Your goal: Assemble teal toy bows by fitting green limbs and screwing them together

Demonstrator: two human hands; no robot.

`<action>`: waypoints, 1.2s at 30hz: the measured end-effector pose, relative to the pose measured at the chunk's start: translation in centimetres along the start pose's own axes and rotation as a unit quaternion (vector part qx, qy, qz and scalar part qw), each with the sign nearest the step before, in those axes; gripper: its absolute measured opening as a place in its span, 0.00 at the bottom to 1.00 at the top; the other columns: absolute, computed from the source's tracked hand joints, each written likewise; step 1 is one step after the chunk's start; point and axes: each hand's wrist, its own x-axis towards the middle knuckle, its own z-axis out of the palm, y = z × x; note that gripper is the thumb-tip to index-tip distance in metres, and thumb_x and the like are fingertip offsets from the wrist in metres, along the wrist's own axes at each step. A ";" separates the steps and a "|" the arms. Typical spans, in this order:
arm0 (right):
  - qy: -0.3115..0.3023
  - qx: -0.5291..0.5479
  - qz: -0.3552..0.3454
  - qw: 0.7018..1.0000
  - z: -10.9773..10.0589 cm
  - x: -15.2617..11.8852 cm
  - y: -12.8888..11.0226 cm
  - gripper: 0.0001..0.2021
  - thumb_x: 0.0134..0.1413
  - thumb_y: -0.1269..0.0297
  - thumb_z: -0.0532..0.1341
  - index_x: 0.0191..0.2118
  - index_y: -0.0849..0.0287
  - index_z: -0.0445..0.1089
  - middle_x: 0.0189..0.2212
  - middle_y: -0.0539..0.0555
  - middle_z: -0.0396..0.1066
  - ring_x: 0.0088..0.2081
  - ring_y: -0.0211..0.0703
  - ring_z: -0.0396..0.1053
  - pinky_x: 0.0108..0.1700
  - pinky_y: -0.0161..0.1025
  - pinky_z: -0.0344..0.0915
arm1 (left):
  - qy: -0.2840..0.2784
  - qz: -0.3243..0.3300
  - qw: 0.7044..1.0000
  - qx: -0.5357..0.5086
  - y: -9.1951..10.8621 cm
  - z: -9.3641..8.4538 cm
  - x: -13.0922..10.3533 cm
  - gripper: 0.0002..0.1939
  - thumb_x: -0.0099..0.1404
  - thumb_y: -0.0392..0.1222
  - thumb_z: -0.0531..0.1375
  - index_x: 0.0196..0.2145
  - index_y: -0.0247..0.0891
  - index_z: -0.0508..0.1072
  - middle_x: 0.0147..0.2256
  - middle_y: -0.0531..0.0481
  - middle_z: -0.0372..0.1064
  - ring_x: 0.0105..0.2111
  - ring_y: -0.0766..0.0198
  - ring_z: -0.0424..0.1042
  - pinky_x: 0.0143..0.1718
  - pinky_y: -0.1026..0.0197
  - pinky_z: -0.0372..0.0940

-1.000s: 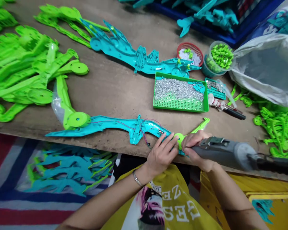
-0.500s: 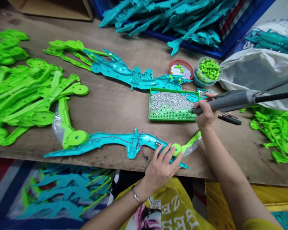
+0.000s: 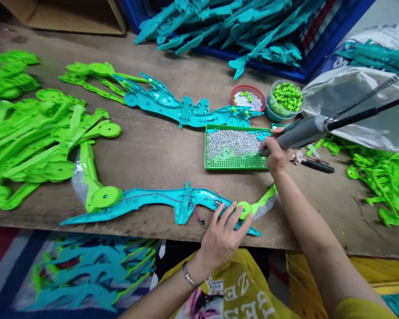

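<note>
A teal toy bow half (image 3: pixel 153 195) lies along the near edge of the table, with thin red wires on it. A green limb with a round disc (image 3: pixel 106 197) sits at its left end, and a smaller green limb (image 3: pixel 264 200) at its right. My left hand (image 3: pixel 222 232) rests flat on the right part of the bow half, fingers spread. In my right hand (image 3: pixel 276 155) is a grey electric screwdriver (image 3: pixel 301 132), its front end over the right side of a green tray (image 3: pixel 236 166). Small silver screws (image 3: pixel 231 142) fill the tray's far part. The bit is hidden.
Another teal bow half (image 3: pixel 162 108) lies behind. Green parts pile up at left (image 3: pixel 36 146) and right (image 3: pixel 392 181). A red basket (image 3: pixel 262 99), a tub of green pieces (image 3: pixel 287 97), a black-handled tool (image 3: pixel 315 165) and a blue crate (image 3: pixel 332 57) stand beyond the tray.
My right hand and the screwdriver have shifted slightly left over the tray, and the screwdriver's rear end has swung left. My left hand stays on the bow half. The view has tilted slightly.
</note>
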 end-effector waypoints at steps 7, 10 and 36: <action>-0.006 0.040 -0.027 0.999 -1.4 -1.4 -4.8 0.10 0.48 0.60 0.67 0.34 0.54 0.67 0.17 0.42 0.63 0.18 0.36 0.64 0.25 0.39 0.66 | -0.008 0.007 1.000 -0.006 -0.1 0.0 0.0 0.20 0.69 0.38 0.60 0.58 0.42 0.72 0.61 0.46 0.68 0.60 0.48 0.65 0.64 0.41 0.54; -0.053 0.067 -0.001 0.996 -3.5 -4.2 -7.4 0.11 0.49 0.65 0.68 0.39 0.52 0.68 0.17 0.42 0.64 0.17 0.37 0.63 0.24 0.38 0.66 | -0.013 0.009 1.000 -0.005 -0.1 0.0 0.1 0.21 0.68 0.37 0.60 0.58 0.42 0.72 0.61 0.46 0.68 0.60 0.47 0.65 0.63 0.41 0.55; -0.197 0.052 0.052 0.978 -7.4 -5.3 -6.6 0.14 0.50 0.60 0.68 0.42 0.52 0.69 0.18 0.44 0.67 0.19 0.40 0.65 0.24 0.40 0.66 | 0.002 0.011 1.000 -0.009 -0.2 0.0 0.2 0.19 0.68 0.37 0.61 0.56 0.42 0.74 0.59 0.45 0.70 0.58 0.48 0.68 0.64 0.42 0.54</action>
